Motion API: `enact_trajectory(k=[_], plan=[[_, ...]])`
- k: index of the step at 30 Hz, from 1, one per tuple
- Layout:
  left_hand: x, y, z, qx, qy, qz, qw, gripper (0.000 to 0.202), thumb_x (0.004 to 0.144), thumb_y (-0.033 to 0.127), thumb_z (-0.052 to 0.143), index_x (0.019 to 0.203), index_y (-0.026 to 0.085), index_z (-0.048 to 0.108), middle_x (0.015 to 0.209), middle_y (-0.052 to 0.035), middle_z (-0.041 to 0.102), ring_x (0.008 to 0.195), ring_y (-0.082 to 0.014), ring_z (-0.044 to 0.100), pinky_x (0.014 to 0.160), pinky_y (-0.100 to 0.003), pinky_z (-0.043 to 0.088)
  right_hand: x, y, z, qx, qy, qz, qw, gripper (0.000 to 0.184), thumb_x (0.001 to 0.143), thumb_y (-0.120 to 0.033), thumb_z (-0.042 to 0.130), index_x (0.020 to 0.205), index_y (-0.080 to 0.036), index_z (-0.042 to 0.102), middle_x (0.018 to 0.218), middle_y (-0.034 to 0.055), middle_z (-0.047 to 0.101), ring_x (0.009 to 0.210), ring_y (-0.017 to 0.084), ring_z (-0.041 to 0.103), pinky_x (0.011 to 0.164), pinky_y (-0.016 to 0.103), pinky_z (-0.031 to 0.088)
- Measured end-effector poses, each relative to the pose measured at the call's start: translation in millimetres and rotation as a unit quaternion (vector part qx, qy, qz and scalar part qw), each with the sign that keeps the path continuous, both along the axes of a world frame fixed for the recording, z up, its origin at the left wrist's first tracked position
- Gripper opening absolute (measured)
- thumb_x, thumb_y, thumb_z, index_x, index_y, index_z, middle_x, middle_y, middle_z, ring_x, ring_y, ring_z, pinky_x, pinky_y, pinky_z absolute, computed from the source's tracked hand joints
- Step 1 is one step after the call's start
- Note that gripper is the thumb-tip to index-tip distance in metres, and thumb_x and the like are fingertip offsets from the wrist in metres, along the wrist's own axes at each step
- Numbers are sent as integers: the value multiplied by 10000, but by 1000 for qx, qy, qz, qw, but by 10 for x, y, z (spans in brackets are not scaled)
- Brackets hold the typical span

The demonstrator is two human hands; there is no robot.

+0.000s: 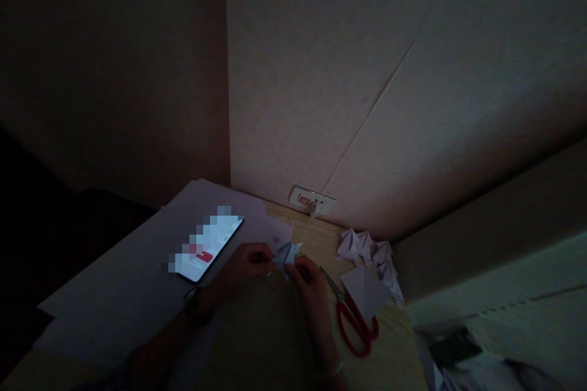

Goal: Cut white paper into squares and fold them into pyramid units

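A small folded paper piece (287, 252), pale and pointed, is held between both my hands above a wooden desk (316, 238). My left hand (245, 263) pinches its left side, fingers closed, with a watch on that wrist. The fingers of my right hand (306, 275) are closed on its right and lower side. The room is very dim.
A lit phone (208, 244) lies on large white sheets (128, 281) at the left. Red-handled scissors (353, 314) lie right of my hands, beside a flat paper square (364, 290). Several folded paper pieces (367, 247) are heaped by the wall. A wall socket (312, 200) sits behind.
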State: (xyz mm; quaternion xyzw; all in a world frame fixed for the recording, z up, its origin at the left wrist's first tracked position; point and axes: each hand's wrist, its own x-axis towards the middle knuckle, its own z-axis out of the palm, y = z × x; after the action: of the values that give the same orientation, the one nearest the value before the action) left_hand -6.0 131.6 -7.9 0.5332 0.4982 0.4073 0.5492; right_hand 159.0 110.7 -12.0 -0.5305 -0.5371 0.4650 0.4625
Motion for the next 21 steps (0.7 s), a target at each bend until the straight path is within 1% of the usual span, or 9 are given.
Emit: enact_trajectory(k=[2, 4, 7, 9, 11, 12, 17, 19, 21], plan=[[-14, 11, 0, 0, -2, 7, 1000, 199, 577, 308, 692, 526, 179, 549, 536, 53, 509, 573, -145, 487, 568, -257, 384, -12, -16, 8, 6, 4, 2, 1000, 105, 703, -313, 646, 696, -211, 621, 639, -17, 634, 630, 173, 570, 595, 260, 433], [-21, 7, 12, 1, -4, 10, 1000, 204, 582, 322, 694, 532, 177, 559, 540, 47, 527, 576, -149, 501, 580, -263, 395, -16, -42, 25, 12, 7, 1, 1000, 108, 716, -305, 646, 761, -207, 649, 687, -8, 664, 669, 182, 597, 626, 266, 446], [-8, -22, 29, 5, -11, 7, 1000, 187, 595, 322, 694, 568, 177, 579, 573, 34, 562, 609, -165, 543, 609, -273, 423, -5, -71, 52, 22, 3, -17, 1000, 107, 735, -300, 651, 689, -203, 651, 654, -10, 651, 651, 176, 590, 626, 266, 438], [12, -45, 26, 12, -19, 12, 1000, 175, 607, 323, 696, 650, 177, 610, 648, 18, 611, 673, -183, 584, 646, -279, 447, 6, -75, 64, 26, -1, -33, 999, 128, 737, -300, 661, 658, -199, 651, 627, -13, 638, 628, 171, 578, 615, 266, 429], [31, -63, 19, 19, -28, 21, 999, 206, 615, 323, 700, 744, 178, 631, 742, 4, 651, 745, -194, 614, 692, -282, 466, 11, -71, 72, 27, -4, -42, 999, 124, 727, -297, 672, 657, -196, 656, 610, -14, 633, 613, 170, 575, 604, 267, 425], [39, -69, 20, 21, -33, 23, 999, 215, 613, 320, 703, 758, 178, 632, 756, 2, 658, 756, -195, 621, 703, -282, 471, 9, -70, 75, 28, -4, -43, 999, 124, 723, -298, 675, 656, -196, 655, 604, -15, 631, 609, 171, 576, 600, 268, 425], [46, -86, 90, 7, -44, 11, 999, 142, 620, 294, 691, 626, 177, 611, 601, 24, 630, 627, -176, 607, 618, -271, 468, -33, -93, 94, 40, 9, -43, 998, 107, 723, -308, 657, 761, -208, 660, 709, 2, 673, 696, 189, 611, 653, 282, 449], [48, -88, 123, 2, -45, 9, 999, 139, 607, 279, 695, 587, 180, 600, 566, 35, 611, 593, -164, 586, 596, -263, 456, -47, -107, 104, 40, 11, -43, 998, 103, 722, -310, 657, 743, -209, 652, 691, -2, 659, 684, 185, 601, 653, 283, 444], [60, -90, 137, 1, -46, 10, 999, 153, 589, 266, 704, 555, 183, 580, 536, 49, 577, 576, -153, 568, 591, -257, 449, -48, -117, 112, 38, 7, -46, 998, 122, 733, -310, 655, 676, -203, 638, 627, -12, 616, 637, 172, 569, 634, 278, 427]])
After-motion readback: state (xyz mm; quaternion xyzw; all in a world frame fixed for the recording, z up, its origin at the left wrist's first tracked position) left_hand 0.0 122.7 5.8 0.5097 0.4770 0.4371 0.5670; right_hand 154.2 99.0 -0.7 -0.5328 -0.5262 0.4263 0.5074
